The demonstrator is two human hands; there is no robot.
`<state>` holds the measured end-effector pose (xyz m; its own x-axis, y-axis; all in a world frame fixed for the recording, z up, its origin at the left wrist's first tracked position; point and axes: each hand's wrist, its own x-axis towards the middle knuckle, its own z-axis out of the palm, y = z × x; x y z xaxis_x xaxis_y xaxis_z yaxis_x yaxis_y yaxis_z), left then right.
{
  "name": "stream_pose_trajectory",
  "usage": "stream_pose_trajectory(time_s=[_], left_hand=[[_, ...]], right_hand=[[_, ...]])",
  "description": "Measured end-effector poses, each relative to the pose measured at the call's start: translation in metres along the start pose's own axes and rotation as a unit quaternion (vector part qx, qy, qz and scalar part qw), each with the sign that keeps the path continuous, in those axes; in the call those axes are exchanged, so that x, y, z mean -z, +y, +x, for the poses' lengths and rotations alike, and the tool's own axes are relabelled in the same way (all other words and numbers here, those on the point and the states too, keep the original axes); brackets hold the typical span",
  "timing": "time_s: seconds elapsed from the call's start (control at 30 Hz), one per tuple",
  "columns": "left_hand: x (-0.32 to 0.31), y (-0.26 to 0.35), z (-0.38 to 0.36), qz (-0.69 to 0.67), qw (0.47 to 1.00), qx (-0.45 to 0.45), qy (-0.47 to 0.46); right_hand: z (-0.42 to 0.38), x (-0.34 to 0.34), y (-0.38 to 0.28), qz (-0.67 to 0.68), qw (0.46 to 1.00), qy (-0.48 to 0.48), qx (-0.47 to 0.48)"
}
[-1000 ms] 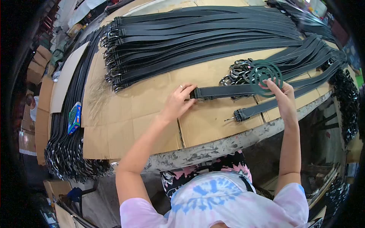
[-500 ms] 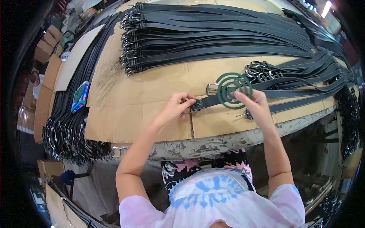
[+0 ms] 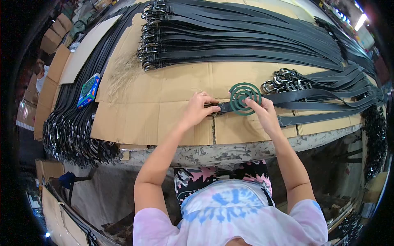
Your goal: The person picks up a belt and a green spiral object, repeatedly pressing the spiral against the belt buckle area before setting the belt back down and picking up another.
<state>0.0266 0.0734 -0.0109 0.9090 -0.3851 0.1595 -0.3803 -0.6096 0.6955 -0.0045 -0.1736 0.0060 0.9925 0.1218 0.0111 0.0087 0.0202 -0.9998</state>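
Note:
My left hand (image 3: 200,110) pinches the end of a black belt (image 3: 225,107) between thumb and fingers, with stray threads sticking out around the stitched part. Those fingers hide most of that end. In my right hand (image 3: 264,116) is a green mosquito coil (image 3: 242,98), pinched near its centre by thumb and fingers. The coil stands over the belt's strap, close to the stitched end, and covers part of it. Just right of my right hand, another belt end (image 3: 283,121) lies on the cardboard (image 3: 172,123).
Beyond my hands lies a wide stack of black belts (image 3: 246,39), buckles to the left. A smaller bundle with buckles (image 3: 287,82) rests at the right. Loose bristly threads (image 3: 125,78), a coil box (image 3: 88,91) and more belts (image 3: 65,123) are at the left.
The coil has shifted slightly left and is nearer the stitched end of the belt. My left hand's fingers now cover more of that end. The view has shifted a little.

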Motion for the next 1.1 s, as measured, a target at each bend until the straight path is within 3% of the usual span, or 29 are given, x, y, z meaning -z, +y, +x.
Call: stream_pose_trajectory(time_s=[0.1, 0.3, 0.47, 0.6, 0.67, 1.1], left_hand=[[-0.003, -0.009, 0.003, -0.082, 0.993, 0.072, -0.040], [-0.011, 0.003, -0.002, -0.021, 0.997, -0.001, 0.070], [-0.013, 0.009, -0.008, -0.197, 0.974, 0.046, 0.104], [-0.010, 0.014, -0.014, -0.207, 0.972, 0.043, 0.103], [-0.010, 0.014, -0.017, -0.217, 0.970, 0.050, 0.093], [-0.010, 0.017, -0.021, -0.264, 0.958, 0.072, 0.083]], right_hand=[[0.001, 0.000, 0.001, -0.005, 1.000, -0.006, -0.023], [0.003, -0.007, 0.002, -0.004, 1.000, -0.010, -0.013], [-0.002, -0.006, -0.004, -0.008, 1.000, -0.026, -0.012], [-0.010, -0.006, -0.013, -0.020, 0.999, -0.044, -0.017], [-0.011, -0.002, -0.011, -0.125, 0.989, -0.073, 0.026], [-0.008, -0.005, -0.002, -0.170, 0.982, -0.076, 0.042]])
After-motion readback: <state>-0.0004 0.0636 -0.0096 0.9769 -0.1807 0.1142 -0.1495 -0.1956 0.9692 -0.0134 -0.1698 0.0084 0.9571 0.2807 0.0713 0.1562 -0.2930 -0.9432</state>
